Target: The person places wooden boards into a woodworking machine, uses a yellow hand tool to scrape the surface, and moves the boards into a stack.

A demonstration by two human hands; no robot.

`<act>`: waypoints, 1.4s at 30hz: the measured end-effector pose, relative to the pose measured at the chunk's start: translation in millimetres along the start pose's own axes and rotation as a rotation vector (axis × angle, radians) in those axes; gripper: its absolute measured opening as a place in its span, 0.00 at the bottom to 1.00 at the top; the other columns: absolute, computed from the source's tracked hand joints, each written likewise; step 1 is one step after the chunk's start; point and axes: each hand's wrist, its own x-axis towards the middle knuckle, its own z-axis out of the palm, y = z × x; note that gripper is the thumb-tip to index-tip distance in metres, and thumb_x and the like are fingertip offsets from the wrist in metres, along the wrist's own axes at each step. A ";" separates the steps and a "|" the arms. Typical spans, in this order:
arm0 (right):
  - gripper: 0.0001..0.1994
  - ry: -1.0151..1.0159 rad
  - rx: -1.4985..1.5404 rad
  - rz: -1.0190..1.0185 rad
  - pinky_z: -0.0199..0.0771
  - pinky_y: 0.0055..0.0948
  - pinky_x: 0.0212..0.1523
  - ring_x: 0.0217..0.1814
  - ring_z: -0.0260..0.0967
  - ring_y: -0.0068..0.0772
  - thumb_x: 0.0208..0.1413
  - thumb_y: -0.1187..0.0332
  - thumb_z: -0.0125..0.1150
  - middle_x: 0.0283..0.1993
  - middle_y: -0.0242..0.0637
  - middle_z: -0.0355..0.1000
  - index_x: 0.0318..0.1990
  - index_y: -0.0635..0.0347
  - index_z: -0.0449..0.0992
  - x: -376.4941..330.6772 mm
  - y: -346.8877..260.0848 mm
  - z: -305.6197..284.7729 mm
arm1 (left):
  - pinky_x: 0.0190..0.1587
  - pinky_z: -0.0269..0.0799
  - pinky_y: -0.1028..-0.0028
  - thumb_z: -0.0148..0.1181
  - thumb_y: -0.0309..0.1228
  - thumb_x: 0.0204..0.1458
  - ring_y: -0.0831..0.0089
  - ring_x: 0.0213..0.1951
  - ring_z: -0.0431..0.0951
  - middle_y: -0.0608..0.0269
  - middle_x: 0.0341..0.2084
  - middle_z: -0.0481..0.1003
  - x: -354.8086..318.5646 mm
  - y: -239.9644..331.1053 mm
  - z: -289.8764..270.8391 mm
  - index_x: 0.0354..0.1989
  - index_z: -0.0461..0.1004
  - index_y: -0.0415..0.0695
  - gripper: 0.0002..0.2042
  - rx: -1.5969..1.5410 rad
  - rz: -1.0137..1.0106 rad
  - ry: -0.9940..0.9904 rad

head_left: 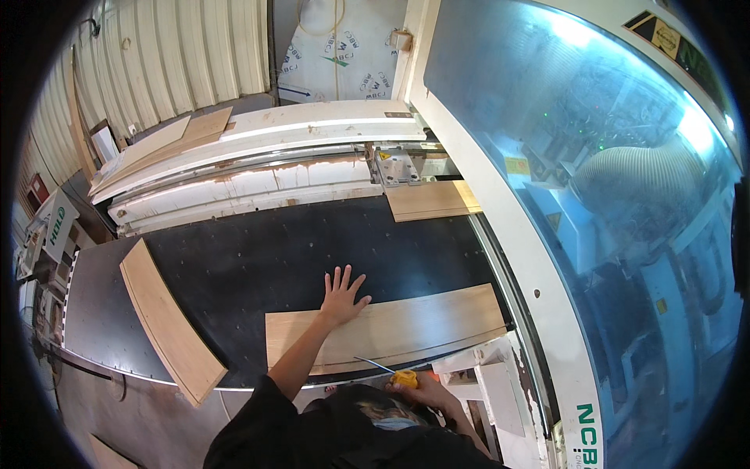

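We look down at a big black table (258, 258) that belongs to a large machine.

Our left hand (342, 295) lies flat with all its fingers spread wide. It holds nothing. The palm presses on the far edge of a long wooden board (406, 328), and the fingertips reach past that edge onto the black table. The fingers point toward 12 o'clock.

The wooden board is pale and lies flat on the near part of the table. It stretches from the left hand toward 3 o'clock, and its right end lies near the white frame (500, 234) of the machine.

Our right hand (426, 391) is down at 5 o'clock from the left hand, close to our body. It is closed around a yellow tape measure (404, 379). A thin strip of tape (373, 365) sticks out of it toward 10 o'clock and lies over the near edge of the board.

A second board (168, 320) lies at 9 o'clock from the left hand, well apart from it. It is long and a little bent, and one end hangs over the table's near edge. A smaller piece of wood (430, 199) sits at 1 o'clock, at the far side of the table, beside a metal part (398, 166). At 3 o'clock is a big see-through blue cover (609, 195) with a wide ribbed hose (641, 168) behind it.
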 end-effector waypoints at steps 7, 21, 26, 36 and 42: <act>0.42 -0.159 -0.097 -0.055 0.78 0.33 0.44 0.44 0.78 0.36 0.51 0.33 0.70 0.44 0.47 0.80 0.50 0.71 0.77 -24.5 -51.7 -7.5 | 0.76 0.30 0.38 0.46 0.58 0.66 0.40 0.79 0.36 0.45 0.79 0.41 -0.9 3.7 -5.3 0.77 0.57 0.58 0.33 0.014 -0.033 -0.006; 0.30 -0.044 -0.188 -0.070 0.78 0.34 0.46 0.42 0.80 0.36 0.55 0.40 0.70 0.40 0.42 0.82 0.48 0.62 0.81 3.0 -47.7 2.8 | 0.76 0.31 0.39 0.49 0.56 0.65 0.40 0.78 0.39 0.45 0.78 0.44 -2.3 1.0 -5.8 0.76 0.58 0.58 0.33 -0.008 -0.018 0.020; 0.29 -0.098 -0.286 0.060 0.78 0.35 0.42 0.40 0.80 0.35 0.56 0.42 0.71 0.39 0.41 0.82 0.47 0.64 0.81 -0.8 -70.9 -2.0 | 0.76 0.31 0.38 0.51 0.55 0.64 0.40 0.78 0.39 0.45 0.78 0.44 -1.6 0.8 -5.5 0.75 0.59 0.58 0.32 -0.030 -0.014 0.031; 0.34 -0.137 -0.211 -0.222 0.78 0.38 0.50 0.48 0.80 0.44 0.55 0.36 0.68 0.47 0.46 0.82 0.53 0.58 0.80 10.8 -48.9 19.0 | 0.76 0.31 0.39 0.52 0.55 0.64 0.42 0.79 0.38 0.45 0.78 0.44 -2.1 1.3 -5.8 0.75 0.59 0.58 0.33 -0.028 -0.015 0.027; 0.30 -0.178 -0.285 -0.077 0.77 0.37 0.48 0.45 0.80 0.41 0.56 0.39 0.69 0.43 0.45 0.82 0.48 0.60 0.81 13.6 -61.4 16.7 | 0.76 0.31 0.38 0.53 0.54 0.63 0.42 0.79 0.39 0.45 0.78 0.45 -2.1 0.3 -4.9 0.75 0.60 0.58 0.33 -0.032 -0.014 0.035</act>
